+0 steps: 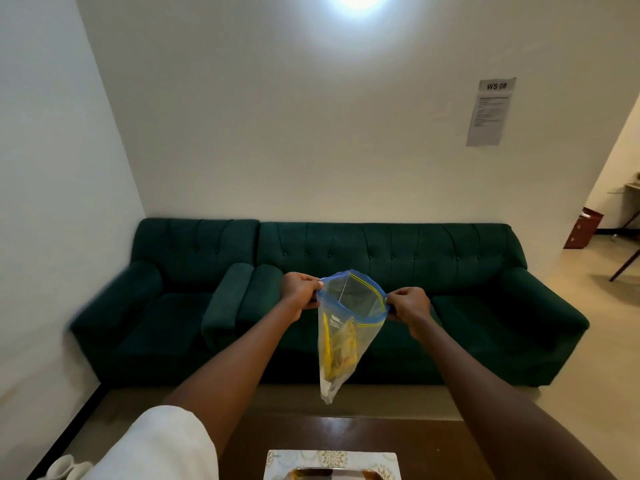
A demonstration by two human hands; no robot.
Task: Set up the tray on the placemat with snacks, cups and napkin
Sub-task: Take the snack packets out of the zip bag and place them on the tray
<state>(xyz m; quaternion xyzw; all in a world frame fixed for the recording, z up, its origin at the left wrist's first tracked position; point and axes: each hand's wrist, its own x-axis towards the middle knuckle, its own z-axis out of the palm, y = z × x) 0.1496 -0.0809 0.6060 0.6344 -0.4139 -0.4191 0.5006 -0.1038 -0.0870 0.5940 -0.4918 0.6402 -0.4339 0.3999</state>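
Note:
A clear zip bag (341, 341) with a blue and yellow seal hangs in the air in front of me, its mouth pulled wide. Yellow snack packets lie inside its lower half. My left hand (300, 293) pinches the left edge of the bag's mouth. My right hand (410, 304) pinches the right edge. Below, at the bottom edge of the view, a patterned placemat (304, 460) lies on the dark wooden table (433, 452). A shiny tray (332, 474) rests on the placemat, only its far rim visible.
A green sofa (398, 265) and a green armchair (166, 282) stand against the wall beyond the table. White cups (64, 467) show at the bottom left corner. A paper sign (490, 112) hangs on the wall. A doorway opens at the right.

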